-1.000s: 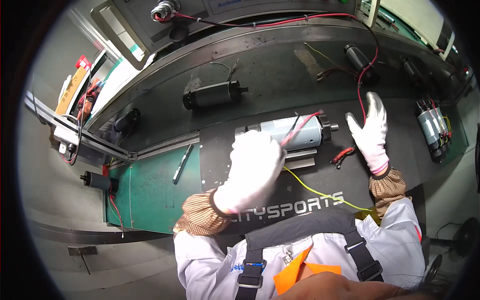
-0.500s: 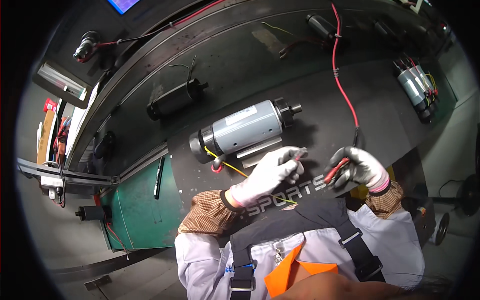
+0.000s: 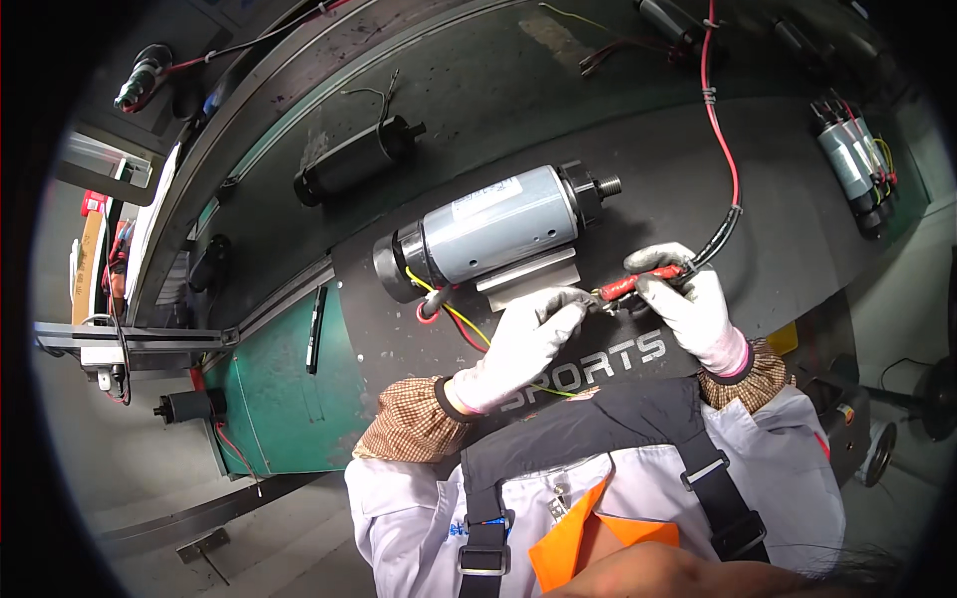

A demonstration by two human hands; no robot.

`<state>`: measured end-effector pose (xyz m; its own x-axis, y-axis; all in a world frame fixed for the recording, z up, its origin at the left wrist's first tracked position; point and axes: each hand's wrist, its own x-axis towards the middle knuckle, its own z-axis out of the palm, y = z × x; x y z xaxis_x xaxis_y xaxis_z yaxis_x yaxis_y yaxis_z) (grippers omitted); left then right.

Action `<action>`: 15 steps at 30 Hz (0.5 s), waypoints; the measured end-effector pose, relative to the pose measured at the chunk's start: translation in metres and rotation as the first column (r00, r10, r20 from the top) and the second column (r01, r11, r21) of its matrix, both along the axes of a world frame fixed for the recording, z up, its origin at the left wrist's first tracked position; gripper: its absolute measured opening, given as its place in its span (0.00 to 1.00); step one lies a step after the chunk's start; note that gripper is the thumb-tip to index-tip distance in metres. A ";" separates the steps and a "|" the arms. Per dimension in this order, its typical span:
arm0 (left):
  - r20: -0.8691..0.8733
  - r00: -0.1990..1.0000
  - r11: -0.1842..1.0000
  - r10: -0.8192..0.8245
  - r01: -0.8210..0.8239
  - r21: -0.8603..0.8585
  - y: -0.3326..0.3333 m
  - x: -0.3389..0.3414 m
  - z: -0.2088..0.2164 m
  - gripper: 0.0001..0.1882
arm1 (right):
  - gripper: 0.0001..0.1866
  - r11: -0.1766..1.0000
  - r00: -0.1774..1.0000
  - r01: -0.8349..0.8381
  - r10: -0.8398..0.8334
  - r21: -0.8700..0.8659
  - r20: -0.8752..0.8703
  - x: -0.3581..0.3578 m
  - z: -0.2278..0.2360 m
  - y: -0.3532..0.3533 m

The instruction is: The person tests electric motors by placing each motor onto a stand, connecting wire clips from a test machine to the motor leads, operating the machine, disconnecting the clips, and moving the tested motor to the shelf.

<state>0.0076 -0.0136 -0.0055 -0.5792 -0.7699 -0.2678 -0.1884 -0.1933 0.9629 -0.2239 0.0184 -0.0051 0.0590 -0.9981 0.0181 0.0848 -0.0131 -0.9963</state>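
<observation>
A grey cylindrical motor with black end caps and a threaded shaft lies on a silver bracket in front of me. Red and yellow wires run from its left end toward my left hand. That gloved hand is closed, its thumb and forefinger pinching a motor wire end. My right hand, also gloved, grips a red-sleeved clip on a red and black cable. The clip's tip meets the left fingertips; my fingers partly hide the contact.
A black mat with white lettering lies under the motor. Behind stands a dark motor; several small grey motors are at far right. A black pen lies on the green surface at left.
My right hand has moved left and up, bringing the red clip against the left fingertips. The clip now points left, and the cable has swung right. The whole view has shifted slightly.
</observation>
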 end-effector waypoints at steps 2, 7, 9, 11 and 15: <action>0.023 0.998 0.995 0.050 -0.051 0.082 0.000 0.000 0.000 0.19 | 0.10 0.998 0.999 -0.039 0.040 0.043 -0.010 -0.004 -0.003 0.001; -0.001 1.000 0.999 0.007 -0.007 0.052 -0.002 0.001 0.004 0.18 | 0.11 0.996 0.995 -0.091 0.091 -0.005 -0.047 -0.004 -0.005 -0.001; 0.025 1.000 0.998 -0.008 0.006 0.060 -0.004 0.003 0.002 0.18 | 0.11 0.976 0.989 -0.148 0.145 0.163 0.027 -0.004 0.003 -0.002; 0.009 0.994 0.994 -0.113 0.113 0.007 -0.005 0.007 -0.005 0.16 | 0.11 0.953 0.983 -0.180 0.184 0.242 0.007 -0.004 0.008 -0.005; 0.117 0.985 0.957 -0.129 0.155 -0.247 -0.005 0.001 -0.004 0.15 | 0.12 0.934 0.975 -0.211 0.223 0.290 -0.011 -0.007 0.007 -0.009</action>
<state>0.0089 -0.0183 -0.0093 -0.6683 -0.7315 -0.1355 -0.2929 0.0912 0.9518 -0.2313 0.0089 0.0021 0.2690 -0.9237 -0.2728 0.0104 0.2860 -0.9582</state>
